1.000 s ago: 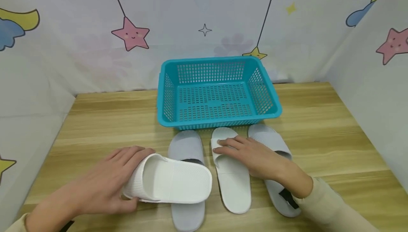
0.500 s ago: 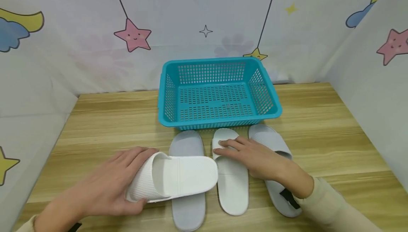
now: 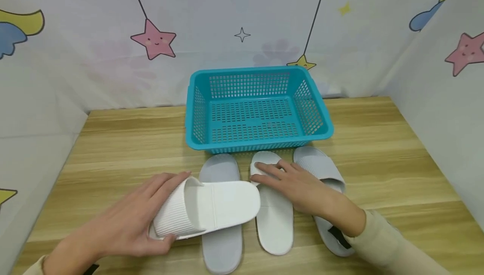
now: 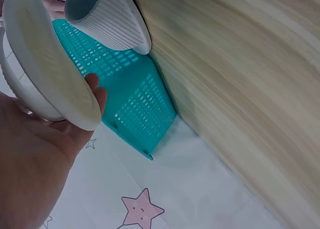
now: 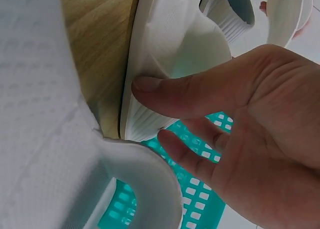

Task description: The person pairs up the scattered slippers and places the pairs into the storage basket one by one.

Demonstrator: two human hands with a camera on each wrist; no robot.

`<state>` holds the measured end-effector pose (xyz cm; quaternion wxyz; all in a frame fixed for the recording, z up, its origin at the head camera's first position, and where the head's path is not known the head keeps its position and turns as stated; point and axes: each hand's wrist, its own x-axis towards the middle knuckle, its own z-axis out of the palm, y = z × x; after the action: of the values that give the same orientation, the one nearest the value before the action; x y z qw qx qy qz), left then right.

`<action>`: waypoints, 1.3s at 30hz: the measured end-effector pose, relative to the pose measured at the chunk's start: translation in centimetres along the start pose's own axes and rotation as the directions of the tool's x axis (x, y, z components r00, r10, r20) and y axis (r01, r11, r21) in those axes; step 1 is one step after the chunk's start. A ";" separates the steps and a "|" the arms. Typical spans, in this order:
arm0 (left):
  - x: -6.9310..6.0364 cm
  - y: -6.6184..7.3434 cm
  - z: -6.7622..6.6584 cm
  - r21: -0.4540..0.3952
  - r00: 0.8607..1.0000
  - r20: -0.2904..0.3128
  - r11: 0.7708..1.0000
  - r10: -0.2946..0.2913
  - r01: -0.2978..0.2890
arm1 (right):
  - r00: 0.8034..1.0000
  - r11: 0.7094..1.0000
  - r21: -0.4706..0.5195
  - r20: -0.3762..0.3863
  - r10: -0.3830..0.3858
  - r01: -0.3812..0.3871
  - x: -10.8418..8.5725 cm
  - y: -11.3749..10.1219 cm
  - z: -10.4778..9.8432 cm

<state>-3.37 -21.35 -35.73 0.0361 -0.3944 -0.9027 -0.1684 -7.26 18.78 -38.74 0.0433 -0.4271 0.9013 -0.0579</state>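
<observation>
Head view, with the turquoise plastic basket (image 3: 261, 144) as landmark: left of the basket, a smiling pink star (image 3: 154, 40) is printed on the white cloth backdrop (image 3: 211, 14). In front of the basket and to its left is the left hand (image 3: 132, 220), gripping a white slide slipper (image 3: 232, 203) at its ribbed strap end, thumb on the near side and fingers on the far side. That slipper is tilted above the wood-grain tabletop (image 3: 397, 174), its heel pointing right, and it crosses over the left gray slide slipper (image 3: 221, 250), which lies with its toe just in front of the basket's left part.

Next, in front of the basket's middle, the second white slide slipper (image 3: 275, 224) lies flat, toe toward the basket. Over its strap is the right hand (image 3: 298, 187); the right wrist view shows the thumb against the slipper's side and other fingers bent near the strap, but whether they grip it I cannot tell. Farther right, the right gray slide slipper (image 3: 317, 161) lies slanted, toe near the basket's right front part, partly hidden by the right forearm, whose beige sleeve (image 3: 393, 241) has a black band (image 3: 340, 237) beside its cuff.
</observation>
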 end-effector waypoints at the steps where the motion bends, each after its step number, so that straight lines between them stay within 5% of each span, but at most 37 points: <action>1: 0.0 0.0 0.0 -0.001 1.000 -0.003 1.000 -0.001 0.001 | 1.000 1.000 -0.006 -0.006 -0.005 0.005 0.1 0.0 0.0; 11: 0.2 0.3 -0.3 -0.015 1.000 -0.011 1.000 -0.009 0.009 | 0.999 0.996 -0.069 0.029 -0.046 0.048 0.1 0.0 -0.6; 25: 0.1 0.4 -0.4 -0.017 1.000 0.006 1.000 0.005 -0.005 | 0.995 0.998 -0.033 0.088 -0.048 0.051 -0.7 0.5 -2.0; 39: 0.0 1.2 -1.0 -0.009 1.000 0.010 1.000 0.018 -0.017 | 0.998 0.998 0.044 0.054 -0.045 0.043 -1.0 0.2 -3.8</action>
<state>-2.60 -20.92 -34.50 0.0313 -0.4033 -0.8986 -0.1701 -7.25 19.92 -34.93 0.0757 -0.4471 0.8888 -0.0663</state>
